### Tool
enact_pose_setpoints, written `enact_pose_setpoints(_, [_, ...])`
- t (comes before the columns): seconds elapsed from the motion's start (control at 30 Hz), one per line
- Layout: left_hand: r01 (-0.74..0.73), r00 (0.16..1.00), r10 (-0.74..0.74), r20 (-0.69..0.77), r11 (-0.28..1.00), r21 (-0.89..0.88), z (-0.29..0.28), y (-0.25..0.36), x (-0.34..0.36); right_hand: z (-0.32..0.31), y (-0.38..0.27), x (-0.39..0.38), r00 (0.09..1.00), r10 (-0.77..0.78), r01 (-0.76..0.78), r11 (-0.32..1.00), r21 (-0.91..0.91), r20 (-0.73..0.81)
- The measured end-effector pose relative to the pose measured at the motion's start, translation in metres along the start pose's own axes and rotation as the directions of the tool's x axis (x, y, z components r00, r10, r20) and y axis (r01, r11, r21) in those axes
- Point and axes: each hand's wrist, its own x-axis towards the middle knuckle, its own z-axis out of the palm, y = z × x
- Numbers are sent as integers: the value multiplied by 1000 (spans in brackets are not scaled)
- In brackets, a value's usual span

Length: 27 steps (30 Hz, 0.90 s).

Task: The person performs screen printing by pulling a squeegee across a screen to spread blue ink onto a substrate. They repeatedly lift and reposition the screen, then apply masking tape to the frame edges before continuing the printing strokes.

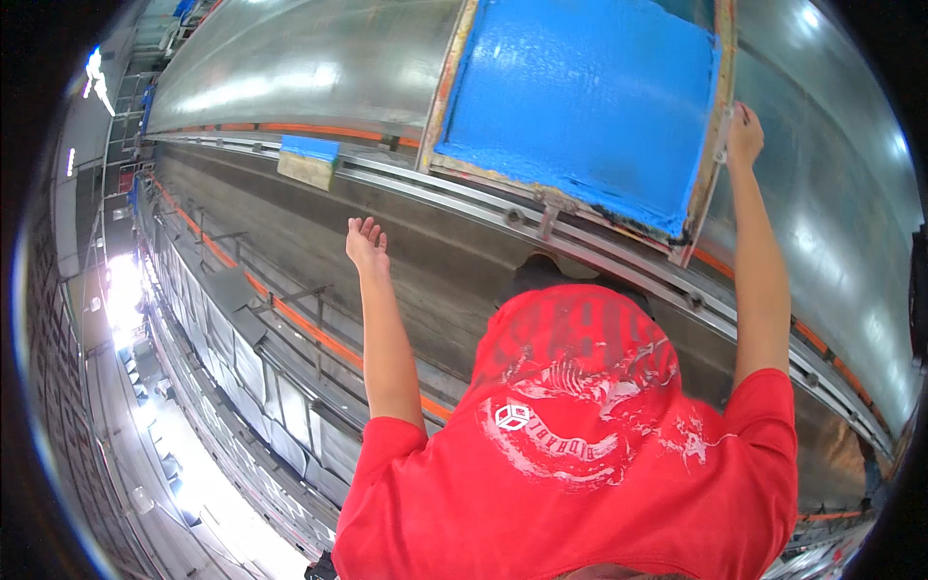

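Observation:
A screen-printing frame [432, 82] with worn wooden edges lies ahead of me, its mesh coated in bright blue ink [580, 92]. At its right edge, my right hand [745, 137] is closed, fingers against the frame's side; the fingertips are partly hidden. My left hand [368, 244] hangs over the dark aisle with nothing in it, its fingers loosely bent and apart. Beyond that hand, a block-shaped squeegee [307, 161], blue along the top and pale below, rests at the metal rail [416, 187], apart from the hand.
The long shiny table surface [290, 72] runs left and right under the frame, edged with an orange strip [319, 128]. A clamp [549, 220] joins the frame to the rail. Behind the dark aisle [280, 198], another orange-edged rail [309, 331] runs diagonally, with hanging grey sheets.

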Motion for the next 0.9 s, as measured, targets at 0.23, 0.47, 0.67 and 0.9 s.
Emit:
enact_pose_setpoints(0.23, [144, 980, -134, -148, 988, 54, -11, 69, 179, -2, 25, -9, 1000, 9, -9, 1000, -17, -7])
enact_pose_setpoints(0.47, [356, 933, -331, -137, 903, 239, 40, 89, 278, -16, 10, -19, 995, 61, -65, 997, -41, -84])
enact_pose_setpoints(0.67, [148, 967, -103, -232, 972, 184, 11, 77, 277, 9, 11, -25, 998, 43, -49, 991, -127, -48])
enact_pose_setpoints(0.9, [-407, 913, 386, 130, 880, 246, 75, 99, 119, 5, 20, -29, 999, -2, -4, 993, -117, -50])
